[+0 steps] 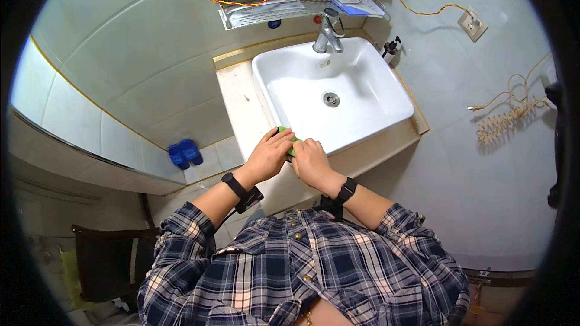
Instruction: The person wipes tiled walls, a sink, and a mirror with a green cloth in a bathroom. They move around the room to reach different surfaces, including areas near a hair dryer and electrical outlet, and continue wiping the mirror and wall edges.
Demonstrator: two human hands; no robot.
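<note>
My left hand (270, 154) and my right hand (311, 160) meet at the front left corner of a white rectangular basin (356, 124). Between them they grip a small green object (292, 143), mostly hidden by the fingers; only its top edge shows. Both hands rest over the beige counter (241, 105) just beside the basin rim. Each wrist wears a black band.
A chrome tap (328, 31) stands behind the basin, with a metal shelf (284, 7) of flat items above it. A small pump bottle (391, 49) sits at the basin's right. Blue slippers (185, 153) lie on the floor at left. A wall socket (472, 24) and coiled cord (504, 121) are at right.
</note>
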